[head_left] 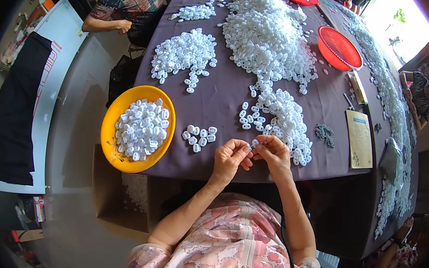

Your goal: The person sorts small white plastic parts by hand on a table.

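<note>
At the near edge of the table, my left hand [232, 159] and my right hand [274, 154] meet, fingertips almost touching. Between the thumb and index finger of my right hand is a small white oval plastic piece [254, 143]. My left hand is closed in a pinch right beside it; what it grips is too small to make out. A loose pile of the same white pieces [290, 120] lies just beyond my right hand. Left of my hands is a small group of white pieces [202, 138] with dark marks on their faces.
A yellow bowl [108, 147] full of white pieces stands at the table's left edge. Small dark grey parts [324, 134] and a tan booklet [359, 140] lie to the right. Farther back are a large white heap [262, 34] and a red basket [334, 49]. People sit around.
</note>
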The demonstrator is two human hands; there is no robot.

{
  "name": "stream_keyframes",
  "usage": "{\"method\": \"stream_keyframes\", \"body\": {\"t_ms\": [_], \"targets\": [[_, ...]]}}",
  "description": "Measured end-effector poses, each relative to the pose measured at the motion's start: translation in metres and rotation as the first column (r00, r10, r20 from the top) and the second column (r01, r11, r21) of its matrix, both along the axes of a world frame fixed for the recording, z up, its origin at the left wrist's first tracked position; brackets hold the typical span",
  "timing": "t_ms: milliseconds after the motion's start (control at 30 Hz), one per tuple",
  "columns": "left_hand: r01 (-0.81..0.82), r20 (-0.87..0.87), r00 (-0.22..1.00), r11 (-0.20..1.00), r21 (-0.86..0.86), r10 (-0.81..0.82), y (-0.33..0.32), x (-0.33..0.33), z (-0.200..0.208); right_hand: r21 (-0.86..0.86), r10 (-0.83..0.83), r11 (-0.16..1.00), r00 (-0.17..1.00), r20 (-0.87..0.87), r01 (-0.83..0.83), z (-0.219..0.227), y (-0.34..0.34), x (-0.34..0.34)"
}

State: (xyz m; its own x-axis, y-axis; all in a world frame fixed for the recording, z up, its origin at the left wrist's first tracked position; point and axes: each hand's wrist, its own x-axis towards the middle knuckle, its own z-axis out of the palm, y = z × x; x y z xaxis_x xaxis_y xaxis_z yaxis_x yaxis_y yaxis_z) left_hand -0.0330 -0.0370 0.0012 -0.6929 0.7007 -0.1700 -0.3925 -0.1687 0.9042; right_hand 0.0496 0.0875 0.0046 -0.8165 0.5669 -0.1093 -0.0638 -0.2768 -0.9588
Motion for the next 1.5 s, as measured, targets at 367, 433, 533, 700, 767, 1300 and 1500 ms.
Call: {"method": "stream_keyframes", "body": {"t_ms": [367, 433, 533, 700, 767, 1300, 1500], "targets": [[-0.004, -0.071, 0.997, 0.999, -0.045, 0.001, 0.002, 0.003, 0.001, -0.018, -0.025, 1.0, 1.0, 0.01, 0.025, 0.008, -0.003, 0.004], [-0.004, -0.084, 0.996, 0.998, -0.057, -0.001, 0.003, 0.003, 0.001, -0.01, -0.025, 1.0, 1.0, -0.002, 0.025, 0.006, -0.003, 0.004], [-0.004, -0.093, 0.996, 0.997, -0.073, -0.003, 0.003, 0.004, 0.002, 0.005, -0.02, 1.0, 1.0, -0.016, 0.021, 0.006, -0.003, 0.005], [0.002, -0.086, 0.996, 0.996, -0.087, -0.01, 0.004, 0.004, 0.004, 0.045, -0.024, 0.999, 0.999, -0.024, 0.025, 0.001, -0.004, 0.004], [0.0, -0.092, 0.996, 0.997, -0.077, -0.007, 0.004, 0.004, 0.003, 0.069, -0.019, 0.997, 1.0, -0.025, 0.021, 0.0, -0.005, 0.003], [-0.138, 0.12, 0.982, 0.989, -0.061, 0.144, 0.015, 0.009, 0.01, 0.313, -0.029, 0.948, 0.994, -0.11, 0.062, -0.008, -0.012, 0.002], [-0.127, 0.22, 0.967, 0.991, -0.034, 0.131, 0.013, 0.01, 0.007, 0.492, -0.067, 0.868, 0.998, -0.007, 0.062, 0.001, -0.018, 0.002]]}}
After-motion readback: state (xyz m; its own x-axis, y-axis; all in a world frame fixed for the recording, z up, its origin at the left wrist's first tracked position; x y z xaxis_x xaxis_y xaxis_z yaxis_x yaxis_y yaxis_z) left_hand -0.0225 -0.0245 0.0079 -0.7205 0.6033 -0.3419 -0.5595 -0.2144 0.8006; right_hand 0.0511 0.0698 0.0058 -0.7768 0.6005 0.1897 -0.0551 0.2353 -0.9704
